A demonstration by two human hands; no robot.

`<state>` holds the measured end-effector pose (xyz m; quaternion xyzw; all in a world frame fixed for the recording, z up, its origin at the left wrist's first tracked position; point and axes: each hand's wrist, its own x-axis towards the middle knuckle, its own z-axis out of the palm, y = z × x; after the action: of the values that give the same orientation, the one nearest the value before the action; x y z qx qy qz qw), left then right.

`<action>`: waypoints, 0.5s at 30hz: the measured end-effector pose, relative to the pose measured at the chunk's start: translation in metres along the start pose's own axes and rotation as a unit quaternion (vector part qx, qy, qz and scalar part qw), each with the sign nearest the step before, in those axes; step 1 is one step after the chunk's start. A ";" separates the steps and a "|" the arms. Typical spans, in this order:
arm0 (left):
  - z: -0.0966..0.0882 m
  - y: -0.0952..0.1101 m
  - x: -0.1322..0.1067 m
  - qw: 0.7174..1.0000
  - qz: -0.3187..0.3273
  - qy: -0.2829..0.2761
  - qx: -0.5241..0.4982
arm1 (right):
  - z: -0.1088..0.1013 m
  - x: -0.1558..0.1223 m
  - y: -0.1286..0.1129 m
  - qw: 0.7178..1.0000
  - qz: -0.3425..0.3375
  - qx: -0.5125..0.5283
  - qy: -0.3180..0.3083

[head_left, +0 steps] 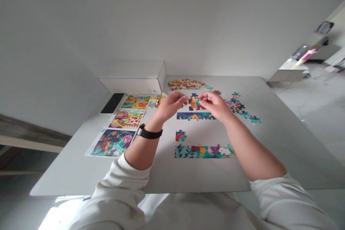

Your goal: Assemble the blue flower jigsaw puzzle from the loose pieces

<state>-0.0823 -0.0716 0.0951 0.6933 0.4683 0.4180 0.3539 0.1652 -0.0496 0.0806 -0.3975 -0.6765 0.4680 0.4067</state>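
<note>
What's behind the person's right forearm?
The lower puzzle strip runs up to the right forearm, and the table shows on both sides. What lies directly behind the forearm, including the strip's end, is covered.

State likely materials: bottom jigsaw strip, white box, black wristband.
Bottom jigsaw strip: probably cardboard, printed; flat, with knobbed edges and colourful art.
White box: likely cardboard, matte; straight fold-like edges.
Black wristband: silicone or fabric, dull; bends round the wrist, texture too small to tell.
</note>
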 end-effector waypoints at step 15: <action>0.011 0.000 -0.007 0.995 0.000 -0.097 -0.005 | -0.007 -0.016 -0.011 0.989 0.030 -0.125 -0.077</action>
<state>-0.0735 -0.0788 0.0888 0.7287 0.4295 0.3509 0.4017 0.1756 -0.0648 0.0894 -0.4284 -0.7467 0.4207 0.2863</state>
